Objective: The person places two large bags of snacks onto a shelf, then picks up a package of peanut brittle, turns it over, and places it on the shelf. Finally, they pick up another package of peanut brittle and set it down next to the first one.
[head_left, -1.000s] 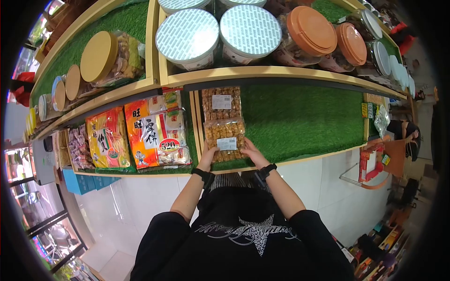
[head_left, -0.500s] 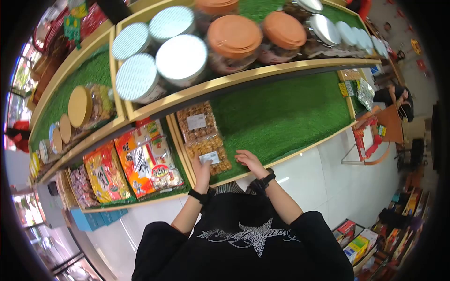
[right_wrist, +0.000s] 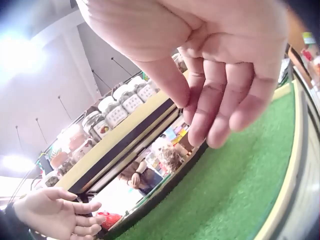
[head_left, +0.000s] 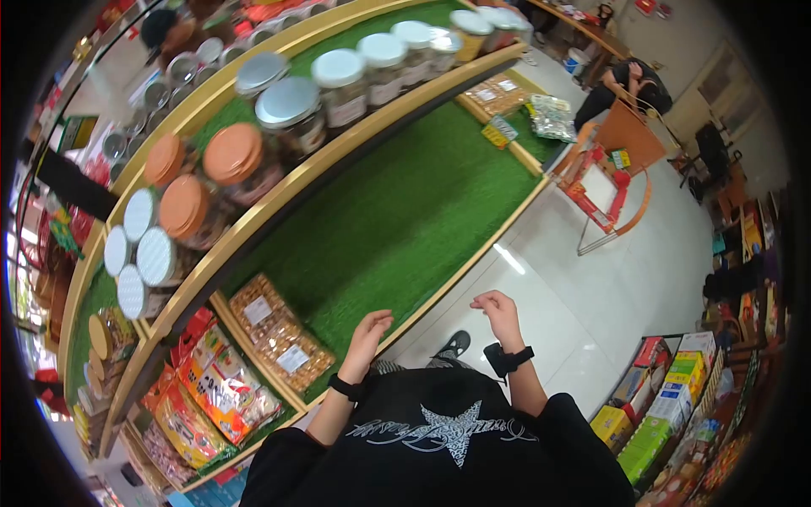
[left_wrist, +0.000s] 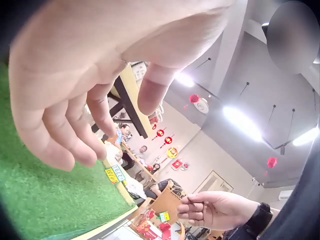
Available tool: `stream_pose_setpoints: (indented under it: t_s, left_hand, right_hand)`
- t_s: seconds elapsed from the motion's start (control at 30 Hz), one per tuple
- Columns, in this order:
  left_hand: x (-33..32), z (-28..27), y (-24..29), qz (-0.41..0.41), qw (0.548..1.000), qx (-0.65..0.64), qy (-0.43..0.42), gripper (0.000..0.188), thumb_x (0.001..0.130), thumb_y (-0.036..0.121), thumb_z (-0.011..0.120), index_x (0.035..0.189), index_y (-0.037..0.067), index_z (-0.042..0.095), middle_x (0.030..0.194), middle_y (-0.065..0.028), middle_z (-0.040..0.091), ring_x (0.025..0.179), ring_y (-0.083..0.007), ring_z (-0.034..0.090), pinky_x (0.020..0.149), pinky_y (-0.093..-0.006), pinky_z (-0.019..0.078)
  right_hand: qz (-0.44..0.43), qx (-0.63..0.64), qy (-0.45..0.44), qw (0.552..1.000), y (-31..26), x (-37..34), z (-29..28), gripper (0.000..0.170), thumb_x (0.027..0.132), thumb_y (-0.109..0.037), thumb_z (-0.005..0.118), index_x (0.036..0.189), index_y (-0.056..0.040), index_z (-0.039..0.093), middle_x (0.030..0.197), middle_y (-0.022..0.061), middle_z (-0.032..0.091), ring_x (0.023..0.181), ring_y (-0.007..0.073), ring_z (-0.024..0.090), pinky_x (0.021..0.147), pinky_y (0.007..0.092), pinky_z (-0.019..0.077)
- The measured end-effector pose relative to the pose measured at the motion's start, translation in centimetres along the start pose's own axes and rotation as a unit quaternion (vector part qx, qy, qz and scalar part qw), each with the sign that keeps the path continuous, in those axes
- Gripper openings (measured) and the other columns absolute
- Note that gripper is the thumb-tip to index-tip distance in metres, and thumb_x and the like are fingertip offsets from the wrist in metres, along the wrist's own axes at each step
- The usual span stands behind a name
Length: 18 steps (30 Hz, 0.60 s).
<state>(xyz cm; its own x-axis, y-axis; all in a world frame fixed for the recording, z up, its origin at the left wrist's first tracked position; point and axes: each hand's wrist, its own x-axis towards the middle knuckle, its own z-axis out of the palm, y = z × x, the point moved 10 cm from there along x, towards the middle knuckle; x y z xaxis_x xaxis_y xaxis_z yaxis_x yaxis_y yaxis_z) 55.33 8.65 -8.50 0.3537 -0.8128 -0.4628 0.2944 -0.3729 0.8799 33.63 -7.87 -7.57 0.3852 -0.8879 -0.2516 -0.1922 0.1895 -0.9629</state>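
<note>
My left hand (head_left: 367, 342) hangs over the front edge of the green shelf (head_left: 380, 220), its fingers loosely bent and holding nothing. Out past that edge, above the floor, is my right hand (head_left: 500, 319), also empty with relaxed fingers. In the left wrist view the thumb and fingers of the left hand (left_wrist: 75, 85) stand apart. Two clear packs of brown nut-like snacks with white labels, a far pack (head_left: 252, 296) and a near pack (head_left: 306, 365), lie end to end at the shelf's left end, to the left of my left hand.
Orange-lidded jars (head_left: 232, 154) and pale-lidded jars (head_left: 340, 68) stand on the upper shelf. Bagged crackers (head_left: 224, 384) lie left of a wooden divider. A chair (head_left: 625, 144) is at the right, with a seated person (head_left: 629, 89) beyond. Boxed goods (head_left: 667, 406) stand at lower right.
Both hands have come off the near snack pack, the right one first, and moved rightward from it. The head view has turned to the right; the packs stay on the shelf.
</note>
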Motion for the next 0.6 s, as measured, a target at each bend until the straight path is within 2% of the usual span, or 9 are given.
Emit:
stream_pose_setpoints:
  t_s: [0.07, 0.13, 0.3, 0.37, 0.57, 0.6]
  left_hand:
    - [1.3, 4.2, 1.0, 0.014, 1.0, 0.01, -0.021, 0.034, 0.084, 0.02, 0.048, 0.112, 0.001, 0.049, 0.105, -0.0084, 0.056, 0.097, -0.0136, 0.049, 0.083, -0.0245, 0.0353]
    - [2.6, 8.1, 1.3, 0.015, 0.999, 0.012, -0.047, 0.035, 0.083, 0.021, 0.049, 0.112, 0.002, 0.05, 0.106, -0.0081, 0.056, 0.096, -0.0134, 0.049, 0.082, -0.0242, 0.0352]
    - [5.3, 17.0, 1.5, -0.012, 0.993, 0.042, -0.107, 0.034, 0.082, 0.018, 0.048, 0.112, 0.003, 0.05, 0.105, -0.0067, 0.056, 0.098, -0.0132, 0.05, 0.083, -0.0258, 0.0368]
    - [6.5, 19.6, 1.5, -0.005, 0.99, 0.053, -0.127, 0.035, 0.082, 0.02, 0.05, 0.112, 0.003, 0.05, 0.105, -0.0068, 0.056, 0.098, -0.0137, 0.049, 0.083, -0.0259, 0.0361]
    - [9.0, 26.0, 1.4, 0.012, 0.982, 0.084, -0.169, 0.029, 0.083, 0.015, 0.052, 0.108, 0.0, 0.051, 0.099, -0.0075, 0.056, 0.094, -0.0137, 0.05, 0.081, -0.024, 0.0386]
    - [9.7, 26.9, 1.5, 0.039, 0.976, 0.122, -0.178, 0.028, 0.083, 0.014, 0.052, 0.107, 0.0, 0.051, 0.098, -0.0075, 0.056, 0.092, -0.0138, 0.051, 0.08, -0.0241, 0.0395]
  right_hand:
    - [0.012, 0.002, 0.033, 0.999, 0.2, 0.1, -4.4, 0.011, 0.082, -0.006, 0.05, 0.082, 0.0037, 0.056, 0.074, 0.011, 0.062, 0.073, 0.0156, 0.061, 0.069, 0.0241, 0.0468]
    - [-0.031, -0.045, 0.061, 0.997, -0.4, -0.2, -8.6, 0.012, 0.083, -0.007, 0.05, 0.081, 0.0039, 0.056, 0.073, 0.0104, 0.062, 0.071, 0.0152, 0.061, 0.068, 0.024, 0.0468]
    - [-0.027, -0.094, 0.14, 0.985, -0.4, -2.5, -18.5, 0.013, 0.082, -0.009, 0.05, 0.081, 0.0029, 0.056, 0.07, 0.0092, 0.061, 0.067, 0.0139, 0.06, 0.063, 0.0245, 0.0468]
    - [0.015, -0.065, 0.181, 0.981, 1.1, -4.1, -21.9, 0.013, 0.082, -0.009, 0.05, 0.08, 0.0028, 0.056, 0.07, 0.0088, 0.061, 0.064, 0.0126, 0.057, 0.062, 0.0236, 0.0451]
    - [0.034, -0.043, 0.274, 0.96, 4.6, -7.9, -27.8, 0.015, 0.083, -0.011, 0.05, 0.078, 0.0016, 0.055, 0.067, 0.0079, 0.06, 0.063, 0.0122, 0.056, 0.06, 0.0241, 0.0448]
    - [0.036, -0.036, 0.293, 0.955, 4.9, -8.4, -28.5, 0.014, 0.083, -0.011, 0.05, 0.078, 0.0014, 0.055, 0.067, 0.0081, 0.06, 0.063, 0.0123, 0.057, 0.061, 0.0243, 0.045]
